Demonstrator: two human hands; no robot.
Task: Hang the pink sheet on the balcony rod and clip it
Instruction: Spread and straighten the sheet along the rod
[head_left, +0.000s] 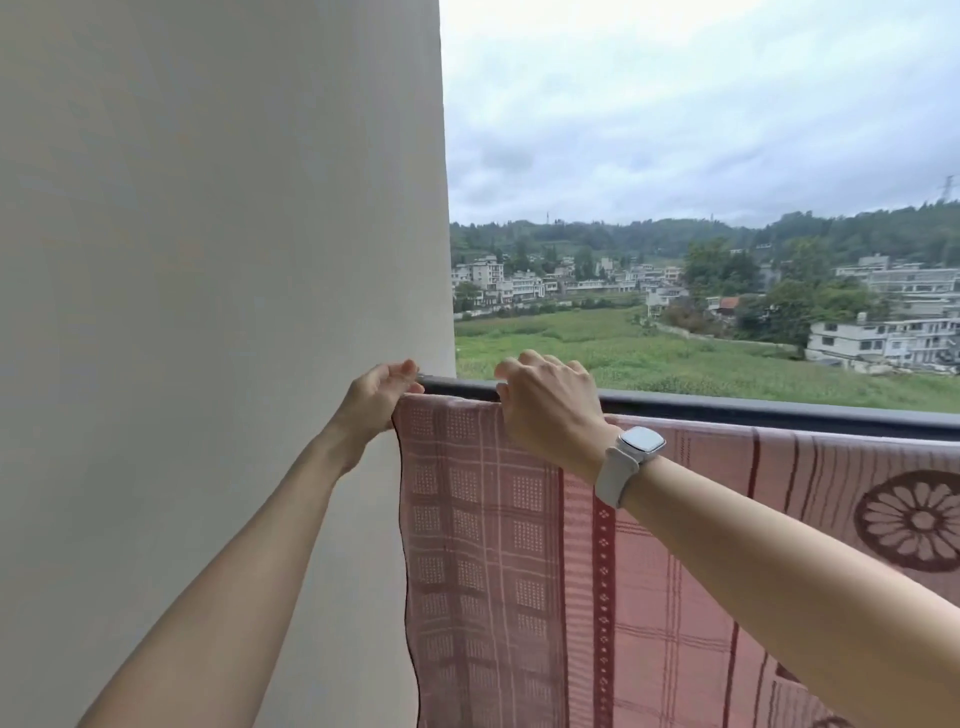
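The pink sheet (498, 545), patterned with checks, dark red stripes and a flower motif, hangs over the dark balcony rod (779, 408) and drapes down toward me. My left hand (376, 392) pinches the sheet's top left corner right beside the wall. My right hand (545, 405), with a white watch on its wrist, grips the sheet's top edge on the rod a short way to the right. No clip is visible.
A plain white wall (223, 312) fills the left half, meeting the rod's left end. Beyond the rod lie a green field, houses and wooded hills under a cloudy sky.
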